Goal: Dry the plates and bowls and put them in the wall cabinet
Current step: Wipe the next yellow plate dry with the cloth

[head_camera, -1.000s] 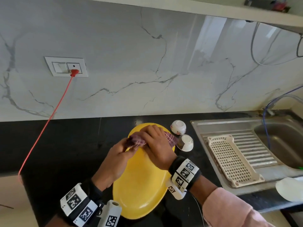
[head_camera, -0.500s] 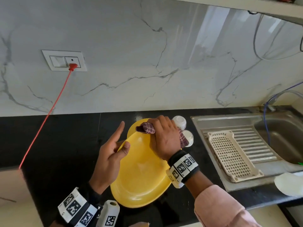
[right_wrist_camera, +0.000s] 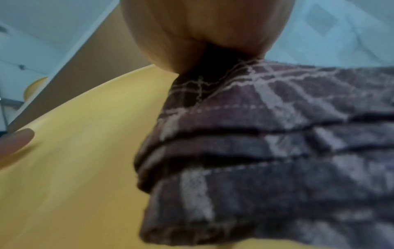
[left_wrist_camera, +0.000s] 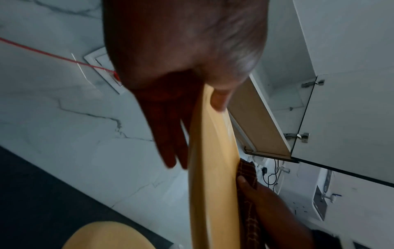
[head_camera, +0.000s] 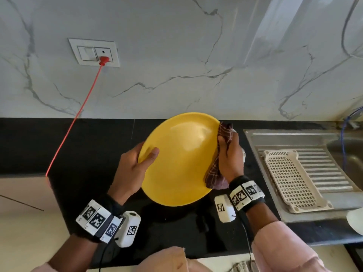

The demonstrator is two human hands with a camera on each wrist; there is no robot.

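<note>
A yellow plate (head_camera: pixel 180 158) is held tilted above the black counter, its hollow side facing me. My left hand (head_camera: pixel 133 165) pinches its left rim, thumb (head_camera: pixel 150 156) on the front and straight fingers (left_wrist_camera: pixel 168 139) behind. My right hand (head_camera: pixel 228 156) grips a dark red checked cloth (head_camera: pixel 218 167) folded over the plate's right rim; the cloth (right_wrist_camera: pixel 266 151) fills the right wrist view against the plate (right_wrist_camera: pixel 74 160). The plate (left_wrist_camera: pixel 211 168) shows edge-on in the left wrist view. The small white bowls on the counter are almost hidden behind my right hand.
A steel sink (head_camera: pixel 345 154) with a beige perforated drying tray (head_camera: pixel 294 179) lies at the right. A red cable (head_camera: pixel 78 112) runs from the wall socket (head_camera: pixel 94 53) down to the counter's left edge. An open wall cabinet (left_wrist_camera: pixel 283 118) hangs overhead. Something white (head_camera: pixel 355 218) sits at the right edge.
The plate has been lifted and turned more upright. My right hand with the cloth slid from the plate's top to its right rim. My left hand shifted to pinch the left rim.
</note>
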